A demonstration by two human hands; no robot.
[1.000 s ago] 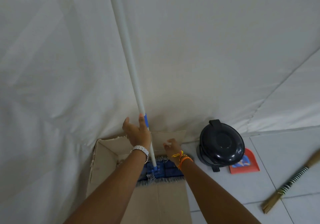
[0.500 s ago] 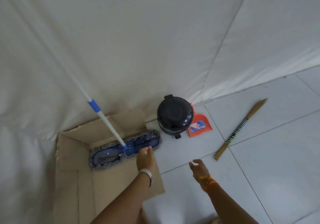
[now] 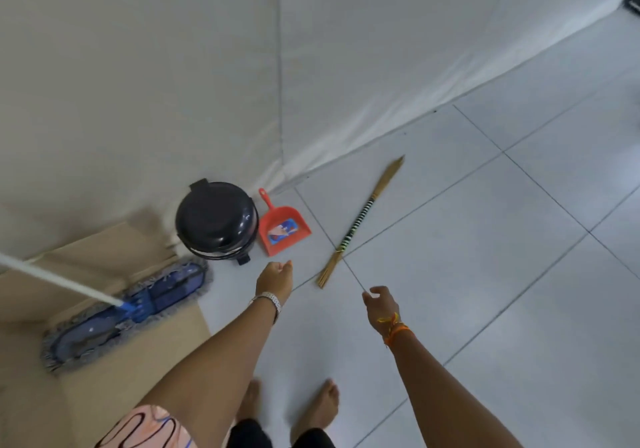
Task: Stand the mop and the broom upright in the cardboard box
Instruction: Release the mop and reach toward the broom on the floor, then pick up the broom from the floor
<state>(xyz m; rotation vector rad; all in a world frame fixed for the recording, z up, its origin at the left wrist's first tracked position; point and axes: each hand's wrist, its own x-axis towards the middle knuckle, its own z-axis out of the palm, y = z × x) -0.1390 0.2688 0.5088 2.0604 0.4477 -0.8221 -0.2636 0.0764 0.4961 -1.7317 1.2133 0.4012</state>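
The mop, with a flat blue fringed head and a white pole, stands in the cardboard box at the lower left, its pole leaning off the left edge. The broom, a thin stick bundle with a green-and-white wrapped handle, lies on the tiled floor right of centre. My left hand, with a watch on the wrist, hovers empty over the floor between the box and the broom. My right hand, with orange and yellow threads at the wrist, is empty, fingers loosely curled, just below the broom's bristle end.
A black round lidded bin stands against the white sheet wall beside the box. A red dustpan lies between the bin and the broom. My bare feet stand on the white tiles.
My left hand let go of the mop pole, which now leans in the box. The view swung right, and both hands moved away from the box towards the broom on the floor.
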